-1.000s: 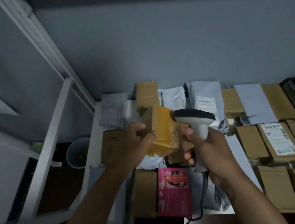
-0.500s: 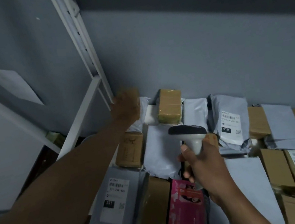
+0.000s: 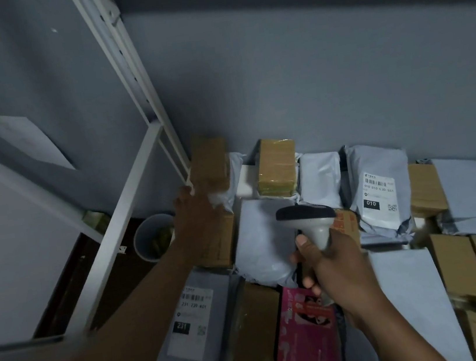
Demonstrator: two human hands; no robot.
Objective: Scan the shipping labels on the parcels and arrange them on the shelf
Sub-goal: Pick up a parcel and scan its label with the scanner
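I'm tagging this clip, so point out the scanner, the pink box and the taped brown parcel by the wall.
scanner [image 3: 313, 221], head view, its neck.
pink box [image 3: 306, 336], head view, its printed top.
taped brown parcel [image 3: 276, 166], head view, its top face.

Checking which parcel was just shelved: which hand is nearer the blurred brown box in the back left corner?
Left. The left hand sits just below the brown box. The right hand grips the scanner, nearer the camera and off to the right.

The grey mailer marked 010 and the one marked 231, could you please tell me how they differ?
The 010 mailer lies at the back by the wall and looks puffy; the 231 mailer lies at the front left edge and looks flatter. The left forearm crosses the 231 mailer's corner; nothing covers the 010 mailer. Both are grey bags, white labels facing up.
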